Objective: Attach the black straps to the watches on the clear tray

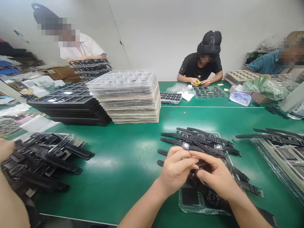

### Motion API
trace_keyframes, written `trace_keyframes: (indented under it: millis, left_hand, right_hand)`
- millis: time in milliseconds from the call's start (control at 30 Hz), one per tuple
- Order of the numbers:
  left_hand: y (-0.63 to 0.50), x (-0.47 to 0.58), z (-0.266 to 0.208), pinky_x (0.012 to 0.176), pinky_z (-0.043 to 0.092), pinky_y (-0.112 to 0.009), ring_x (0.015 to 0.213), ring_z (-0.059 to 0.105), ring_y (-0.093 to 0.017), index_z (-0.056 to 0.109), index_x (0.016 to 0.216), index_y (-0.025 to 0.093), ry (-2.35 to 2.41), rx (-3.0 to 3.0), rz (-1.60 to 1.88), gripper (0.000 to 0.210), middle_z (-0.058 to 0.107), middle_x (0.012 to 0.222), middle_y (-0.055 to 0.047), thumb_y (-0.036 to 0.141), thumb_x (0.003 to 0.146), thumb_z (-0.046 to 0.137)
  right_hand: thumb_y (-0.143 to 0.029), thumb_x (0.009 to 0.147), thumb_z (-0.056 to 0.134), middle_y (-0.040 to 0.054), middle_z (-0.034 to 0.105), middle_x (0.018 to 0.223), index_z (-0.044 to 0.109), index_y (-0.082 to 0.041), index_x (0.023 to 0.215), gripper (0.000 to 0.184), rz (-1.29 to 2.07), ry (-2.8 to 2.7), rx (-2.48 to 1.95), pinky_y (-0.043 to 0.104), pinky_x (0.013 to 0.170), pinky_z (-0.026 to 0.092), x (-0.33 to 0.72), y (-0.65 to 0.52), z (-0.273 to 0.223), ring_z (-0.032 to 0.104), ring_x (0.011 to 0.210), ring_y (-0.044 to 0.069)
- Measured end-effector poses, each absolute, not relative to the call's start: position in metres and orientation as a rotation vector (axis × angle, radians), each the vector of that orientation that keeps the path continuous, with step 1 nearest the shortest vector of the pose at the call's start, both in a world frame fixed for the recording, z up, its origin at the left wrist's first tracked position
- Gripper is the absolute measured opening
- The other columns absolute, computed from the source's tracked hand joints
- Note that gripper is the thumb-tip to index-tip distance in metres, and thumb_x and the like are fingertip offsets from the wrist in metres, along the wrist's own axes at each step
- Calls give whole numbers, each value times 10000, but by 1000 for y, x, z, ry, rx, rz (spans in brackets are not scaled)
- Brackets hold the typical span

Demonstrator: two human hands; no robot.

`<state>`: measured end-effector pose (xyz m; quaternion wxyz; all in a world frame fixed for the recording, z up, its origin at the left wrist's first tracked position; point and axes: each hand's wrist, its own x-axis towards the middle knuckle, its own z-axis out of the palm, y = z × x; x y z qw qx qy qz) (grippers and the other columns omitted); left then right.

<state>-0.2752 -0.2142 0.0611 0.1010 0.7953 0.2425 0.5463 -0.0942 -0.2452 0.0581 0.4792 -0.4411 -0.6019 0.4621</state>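
Black watch (201, 164) pinched between both hands over the clear plastic tray (190, 202), at 6 o'clock on the green table (123, 158). Left hand (177, 169) and right hand (217, 177) curled, fingertips (194, 155) meeting on the watch body, mostly hidden beneath. Judged partway along: finished watches (204, 141) lined up strap-out at 12 o'clock of the hands, a few tray pockets bare at 6 o'clock. More loose watches heaped at 9 o'clock (42, 161), tray stacks (128, 95) at 11 o'clock
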Motion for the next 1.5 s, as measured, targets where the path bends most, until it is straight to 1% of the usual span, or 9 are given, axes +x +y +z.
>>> trace_keyframes:
  millis: [67, 200, 300, 500, 667, 967, 1200, 1367, 1500]
  left_hand:
    - [-214, -273, 58, 716, 543, -303, 794, 563, -186, 726, 1044, 214, 747, 2513, 1748, 216, 698, 789, -38, 76, 912, 625]
    - [-218, -271, 48, 659, 531, -305, 775, 559, -189, 680, 1199, 190, 657, 2612, 1950, 341, 689, 810, -40, 48, 899, 604]
    - [-220, -273, 43, 605, 503, -294, 748, 556, -183, 695, 1163, 190, 618, 2590, 2066, 336, 672, 780, -26, 32, 871, 645]
    - [-224, -278, 56, 632, 516, -267, 780, 533, -170, 710, 1068, 184, 628, 2516, 2053, 261, 646, 786, -24, 22, 877, 639]
    - [-224, -289, 69, 764, 532, -365, 841, 583, -200, 709, 1007, 237, 698, 2258, 1904, 182, 653, 862, -48, 258, 988, 530]
    - [-223, -286, 69, 739, 510, -350, 855, 599, -198, 682, 941, 218, 777, 2241, 1893, 148, 661, 901, -48, 119, 878, 593]
    - [-219, -286, 68, 758, 509, -363, 836, 595, -192, 683, 907, 206, 788, 2202, 1890, 132, 649, 880, -46, 108, 869, 603]
    - [-219, -284, 67, 744, 514, -364, 827, 604, -194, 682, 882, 209, 820, 2231, 1845, 108, 668, 888, -48, 133, 877, 605]
    - [-220, -283, 66, 728, 521, -363, 818, 617, -195, 681, 881, 209, 838, 2294, 1789, 115, 681, 883, -52, 131, 877, 595]
  right_hand:
    - [-290, 773, 824, 24, 778, 801, 820, -280, 1090, 317, 1145, -1415, -1093, 345, 695, 624, -97, -245, 60, 719, 749, 230]
    - [-344, 785, 828, 20, 755, 677, 850, -257, 937, 177, 1242, -1277, -1023, 249, 470, 539, -99, -248, 60, 621, 508, 151]
    - [-349, 817, 818, 25, 767, 701, 845, -261, 936, 151, 1255, -1297, -1003, 214, 428, 489, -99, -253, 63, 582, 476, 121]
    - [-311, 915, 737, 45, 783, 937, 793, -258, 986, 104, 962, -1532, -1045, 260, 624, 590, -96, -266, 77, 713, 733, 181]
    - [-265, 925, 720, 75, 763, 1040, 725, -250, 1039, 115, 763, -1749, -1057, 355, 851, 605, -95, -284, 68, 721, 979, 245]
    - [-89, 969, 540, 72, 715, 983, 704, -203, 1002, 202, 670, -2437, -1217, 363, 769, 583, -121, -292, 38, 690, 888, 236]
    - [-253, 981, 641, 79, 693, 1148, 701, -250, 1149, 178, 461, -2460, -1221, 396, 883, 537, -102, -298, 50, 640, 1016, 261]
    - [-396, 1061, 441, 90, 650, 788, 708, -211, 902, 362, -73, -2339, -1618, 403, 677, 458, -65, -320, 32, 578, 753, 281]
    - [-446, 1061, 366, 119, 610, 763, 675, -200, 837, 455, -283, -2342, -1755, 403, 609, 406, -60, -335, 10, 538, 704, 296]
